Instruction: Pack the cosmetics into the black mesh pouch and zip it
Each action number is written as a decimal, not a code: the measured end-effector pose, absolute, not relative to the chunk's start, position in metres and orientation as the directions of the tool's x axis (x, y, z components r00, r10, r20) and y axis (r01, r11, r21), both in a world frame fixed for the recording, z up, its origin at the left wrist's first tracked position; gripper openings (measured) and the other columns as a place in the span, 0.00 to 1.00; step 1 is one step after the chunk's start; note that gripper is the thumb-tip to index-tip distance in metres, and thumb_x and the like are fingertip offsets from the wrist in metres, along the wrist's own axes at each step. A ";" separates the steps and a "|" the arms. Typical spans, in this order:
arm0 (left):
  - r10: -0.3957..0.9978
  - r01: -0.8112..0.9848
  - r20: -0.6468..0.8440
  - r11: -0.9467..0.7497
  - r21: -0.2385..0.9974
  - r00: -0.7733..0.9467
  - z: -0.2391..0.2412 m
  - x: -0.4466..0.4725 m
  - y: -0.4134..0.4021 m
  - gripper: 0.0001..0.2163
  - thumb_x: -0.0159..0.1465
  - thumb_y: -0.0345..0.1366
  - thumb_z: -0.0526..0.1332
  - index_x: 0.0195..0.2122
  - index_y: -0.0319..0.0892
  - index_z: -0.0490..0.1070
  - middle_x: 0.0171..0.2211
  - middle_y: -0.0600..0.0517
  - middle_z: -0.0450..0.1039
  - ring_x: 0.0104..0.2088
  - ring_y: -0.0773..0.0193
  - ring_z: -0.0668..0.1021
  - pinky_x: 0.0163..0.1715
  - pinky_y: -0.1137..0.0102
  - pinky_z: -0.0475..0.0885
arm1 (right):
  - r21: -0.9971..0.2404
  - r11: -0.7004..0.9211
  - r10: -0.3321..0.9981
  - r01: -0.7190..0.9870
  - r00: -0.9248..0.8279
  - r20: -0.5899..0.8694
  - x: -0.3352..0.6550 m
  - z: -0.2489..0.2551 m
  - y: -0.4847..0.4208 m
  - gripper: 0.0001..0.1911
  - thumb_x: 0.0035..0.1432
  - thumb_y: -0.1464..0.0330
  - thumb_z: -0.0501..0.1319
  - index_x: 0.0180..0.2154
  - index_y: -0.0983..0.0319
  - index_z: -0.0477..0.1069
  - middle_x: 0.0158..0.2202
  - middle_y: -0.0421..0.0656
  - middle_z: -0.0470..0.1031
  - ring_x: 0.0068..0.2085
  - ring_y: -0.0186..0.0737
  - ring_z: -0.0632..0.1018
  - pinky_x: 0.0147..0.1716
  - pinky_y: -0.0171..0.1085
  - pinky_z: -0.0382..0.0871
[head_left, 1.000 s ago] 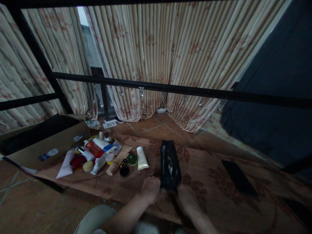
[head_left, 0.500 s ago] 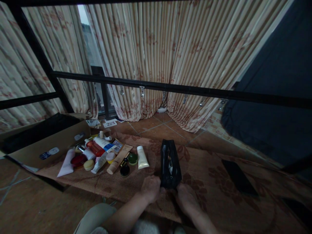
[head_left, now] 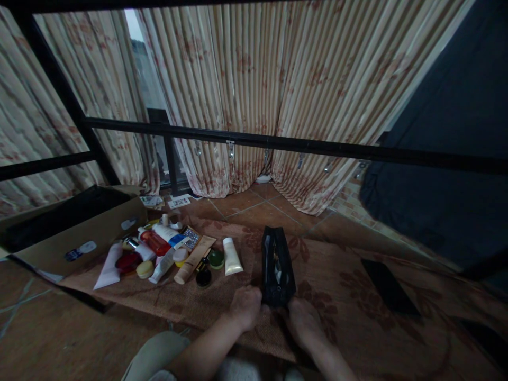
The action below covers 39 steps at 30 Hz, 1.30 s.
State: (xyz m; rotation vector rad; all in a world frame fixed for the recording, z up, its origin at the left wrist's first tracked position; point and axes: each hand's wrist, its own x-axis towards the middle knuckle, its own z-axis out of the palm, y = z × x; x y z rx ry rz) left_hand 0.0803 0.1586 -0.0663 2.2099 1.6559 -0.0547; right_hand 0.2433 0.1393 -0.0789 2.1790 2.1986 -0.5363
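Observation:
A black zippered pouch (head_left: 286, 264) stands on the brown patterned cloth in front of me, its top gaping. Something pale shows inside, too dim to name. My left hand (head_left: 246, 307) is closed at the pouch's near left corner. At the near right corner my right hand (head_left: 304, 317) is closed too, gripping the pouch's edge. Left of the pouch lies a cream tube with a white cap (head_left: 232, 257). Beyond it sit a green round jar (head_left: 216, 258), a black round container (head_left: 203, 278) and a beige tube (head_left: 194, 259).
More cosmetics crowd the cloth at left, among them a red bottle (head_left: 155, 242) and a pink tube (head_left: 108, 266). A cardboard box (head_left: 99, 233) stands at far left. Flat black objects, one a dark rectangle (head_left: 389, 288), lie right. A black metal rail (head_left: 254, 138) crosses ahead of the curtains (head_left: 246, 79).

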 end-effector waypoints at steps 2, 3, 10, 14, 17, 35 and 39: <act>0.918 0.933 -0.254 -0.232 0.276 0.303 -0.066 0.080 0.159 0.17 0.60 0.42 0.56 0.43 0.34 0.74 0.42 0.38 0.77 0.46 0.50 0.77 0.48 0.61 0.70 | -0.243 -0.023 0.971 0.970 -0.036 -0.237 0.243 -0.078 0.139 0.14 0.59 0.70 0.52 0.38 0.64 0.77 0.39 0.53 0.79 0.44 0.47 0.78 0.37 0.36 0.64; 0.919 0.933 -0.254 -0.230 0.277 0.302 -0.066 0.080 0.159 0.17 0.60 0.42 0.56 0.43 0.34 0.74 0.42 0.38 0.77 0.46 0.50 0.77 0.48 0.61 0.70 | -0.243 -0.024 0.971 0.970 -0.036 -0.237 0.243 -0.077 0.139 0.14 0.60 0.70 0.52 0.38 0.64 0.77 0.39 0.53 0.79 0.43 0.47 0.78 0.37 0.36 0.64; 0.920 0.930 -0.250 -0.226 0.289 0.301 -0.065 0.081 0.159 0.16 0.60 0.41 0.57 0.43 0.34 0.74 0.42 0.38 0.77 0.46 0.50 0.77 0.47 0.62 0.70 | -0.226 -0.010 0.971 0.974 -0.045 -0.237 0.244 -0.078 0.139 0.14 0.60 0.69 0.53 0.37 0.65 0.76 0.39 0.53 0.79 0.43 0.49 0.78 0.38 0.37 0.64; 0.922 0.928 -0.244 -0.225 0.297 0.302 -0.066 0.081 0.159 0.16 0.60 0.41 0.57 0.42 0.33 0.74 0.42 0.38 0.77 0.46 0.49 0.77 0.47 0.61 0.70 | -0.222 -0.018 0.971 0.975 -0.036 -0.236 0.244 -0.077 0.139 0.14 0.60 0.72 0.51 0.37 0.65 0.76 0.39 0.53 0.79 0.44 0.47 0.78 0.38 0.36 0.64; 0.922 0.927 -0.241 -0.227 0.300 0.304 -0.068 0.080 0.159 0.16 0.60 0.40 0.57 0.42 0.33 0.74 0.41 0.38 0.77 0.46 0.49 0.77 0.47 0.60 0.70 | -0.229 -0.014 0.970 0.973 -0.043 -0.240 0.243 -0.075 0.139 0.14 0.59 0.71 0.52 0.36 0.64 0.76 0.38 0.52 0.79 0.42 0.46 0.78 0.36 0.36 0.64; 0.915 0.924 -0.250 -0.238 0.300 0.317 -0.070 0.078 0.160 0.15 0.60 0.41 0.58 0.41 0.35 0.74 0.42 0.39 0.77 0.46 0.50 0.77 0.48 0.62 0.70 | -0.260 -0.002 0.967 0.966 -0.065 -0.247 0.243 -0.078 0.135 0.13 0.60 0.68 0.54 0.36 0.64 0.77 0.37 0.54 0.79 0.44 0.49 0.78 0.39 0.37 0.64; 0.914 0.924 -0.249 -0.243 0.297 0.320 -0.068 0.077 0.160 0.15 0.59 0.41 0.58 0.42 0.35 0.74 0.42 0.40 0.77 0.46 0.49 0.77 0.48 0.63 0.70 | -0.273 0.005 0.965 0.962 -0.076 -0.252 0.242 -0.076 0.131 0.13 0.59 0.67 0.54 0.36 0.63 0.77 0.37 0.54 0.79 0.44 0.48 0.78 0.40 0.36 0.64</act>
